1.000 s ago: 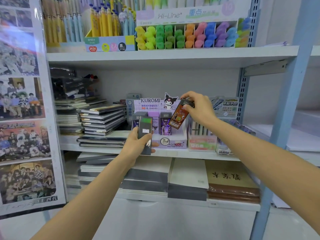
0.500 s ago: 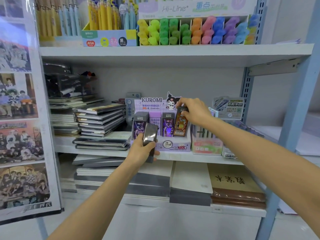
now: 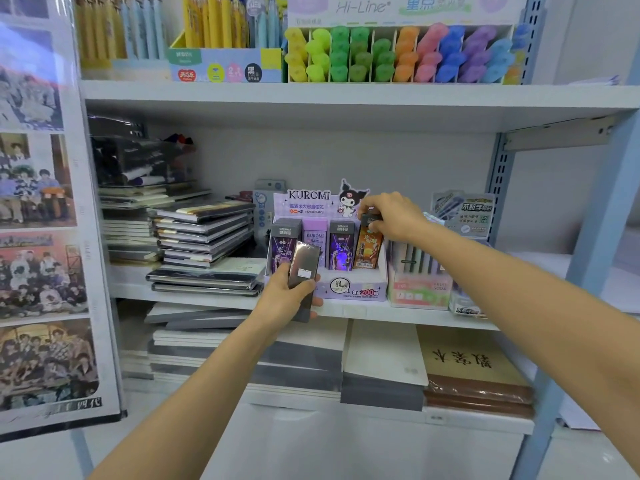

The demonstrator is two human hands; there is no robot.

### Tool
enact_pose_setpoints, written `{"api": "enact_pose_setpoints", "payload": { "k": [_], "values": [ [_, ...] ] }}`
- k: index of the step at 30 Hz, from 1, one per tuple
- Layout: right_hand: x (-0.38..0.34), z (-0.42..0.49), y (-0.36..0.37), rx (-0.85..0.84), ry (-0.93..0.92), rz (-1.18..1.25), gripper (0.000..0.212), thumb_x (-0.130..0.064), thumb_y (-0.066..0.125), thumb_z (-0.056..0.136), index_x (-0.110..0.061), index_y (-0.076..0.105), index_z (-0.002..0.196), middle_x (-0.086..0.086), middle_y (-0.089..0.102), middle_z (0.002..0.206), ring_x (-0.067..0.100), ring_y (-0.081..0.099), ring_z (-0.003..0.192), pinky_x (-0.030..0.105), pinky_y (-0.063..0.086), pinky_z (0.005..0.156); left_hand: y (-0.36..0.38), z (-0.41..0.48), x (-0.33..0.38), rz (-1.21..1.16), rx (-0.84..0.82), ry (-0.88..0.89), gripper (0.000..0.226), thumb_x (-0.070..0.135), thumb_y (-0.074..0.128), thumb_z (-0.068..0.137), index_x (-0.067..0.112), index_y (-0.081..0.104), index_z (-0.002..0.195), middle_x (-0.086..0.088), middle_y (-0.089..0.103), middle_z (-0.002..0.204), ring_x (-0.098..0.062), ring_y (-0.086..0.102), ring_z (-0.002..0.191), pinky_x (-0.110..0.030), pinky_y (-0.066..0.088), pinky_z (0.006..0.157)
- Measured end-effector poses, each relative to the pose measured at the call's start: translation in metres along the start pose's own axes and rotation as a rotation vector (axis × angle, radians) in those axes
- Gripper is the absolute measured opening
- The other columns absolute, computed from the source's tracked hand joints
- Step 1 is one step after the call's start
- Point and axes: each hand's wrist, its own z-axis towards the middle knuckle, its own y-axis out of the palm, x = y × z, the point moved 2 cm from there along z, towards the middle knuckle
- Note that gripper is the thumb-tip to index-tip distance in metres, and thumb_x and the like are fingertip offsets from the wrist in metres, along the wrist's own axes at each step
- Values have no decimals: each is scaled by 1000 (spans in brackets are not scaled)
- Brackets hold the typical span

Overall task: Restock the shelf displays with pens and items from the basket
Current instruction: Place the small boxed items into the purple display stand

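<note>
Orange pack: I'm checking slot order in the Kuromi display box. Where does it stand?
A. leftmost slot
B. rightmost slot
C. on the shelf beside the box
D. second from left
B: the orange pack, gripped at its top by the right hand, stands in the rightmost slot of the Kuromi display box.

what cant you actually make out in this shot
Head view, the only one:
- dark pack: glare washes out its face, and the left hand covers its lower half.
- orange pack: its top is hidden under the right hand.
- Kuromi display box: the small print is too blurred to read.
- yellow pens: their tops are cut off by the upper edge.
- basket: not in frame.
</note>
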Motion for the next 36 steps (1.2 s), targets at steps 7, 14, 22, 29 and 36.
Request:
{"api": "enact_pose_setpoints", "payload": {
  "k": [7,14,22,29,36],
  "values": [
    [-6,5,5,-40,-24,-84,34,-8,66,88,-20,61,120,8,62,123,28,58,106,35,47,80,0,-3,2,12,-27,12,24,9,54,98,11,49,121,-5,66,117,-21,70,84,-46,60,75],
    [1,5,7,150,-27,-126,16,-10,67,88,-15,71,102,7,65,113,29,61,101,33,44,74,0,1,0,15,-18,18,20,10,55,98,15,50,117,-5,67,115,-21,70,83,-43,61,71],
    [-4,-2,-4,146,-94,-138,20,-19,61,93,-19,73,109,2,71,111,22,65,98,34,50,84,1,-1,1,11,-1,30,22,11,58,96,8,53,117,-16,67,107,-16,70,78,-39,61,66],
    [-34,-41,-3,-57,-187,674,36,-34,62,93,-23,58,126,-10,65,108,7,67,91,20,55,73,8,-11,17,-89,-7,143,13,9,64,92,8,61,105,-11,70,87,-24,71,76,-37,60,67],
    [-32,-56,3,-22,-144,851,33,-12,63,92,-21,60,124,6,62,109,20,65,95,26,58,77,16,-24,38,-235,-13,114,22,7,68,88,9,60,109,-16,73,89,-27,72,69,-29,58,60]
  ]
}}
